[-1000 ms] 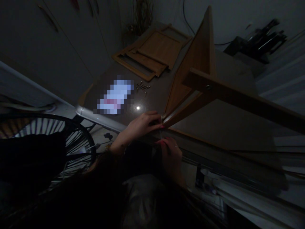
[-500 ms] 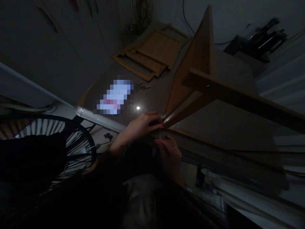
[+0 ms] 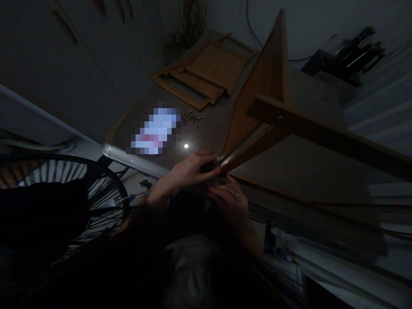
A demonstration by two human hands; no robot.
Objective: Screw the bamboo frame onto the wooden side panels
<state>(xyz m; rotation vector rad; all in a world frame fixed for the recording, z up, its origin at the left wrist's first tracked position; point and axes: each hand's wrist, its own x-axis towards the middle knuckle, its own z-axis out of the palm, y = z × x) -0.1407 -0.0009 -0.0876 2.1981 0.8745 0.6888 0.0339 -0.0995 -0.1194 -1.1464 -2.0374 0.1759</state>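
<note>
A half-built wooden frame [image 3: 273,116] of brown boards stands on the dark table [image 3: 209,133], one corner pointing at me. My left hand [image 3: 189,169] is pinched against that near corner, fingertips closed on something small I cannot make out. Just below it, my right hand [image 3: 230,201] has its fingers curled together near the same corner; what it holds is hidden in the dark. A few loose screws [image 3: 192,118] lie on the table beyond my hands.
Flat wooden panels [image 3: 206,73] are stacked at the table's far end. A blurred-out bright rectangle [image 3: 156,131] lies left of the screws. A round black wire object [image 3: 80,189] stands at lower left. Dark equipment [image 3: 347,56] sits at the back right.
My right hand has risen a little and moved closer to the frame's corner. My left hand has stayed at the corner.
</note>
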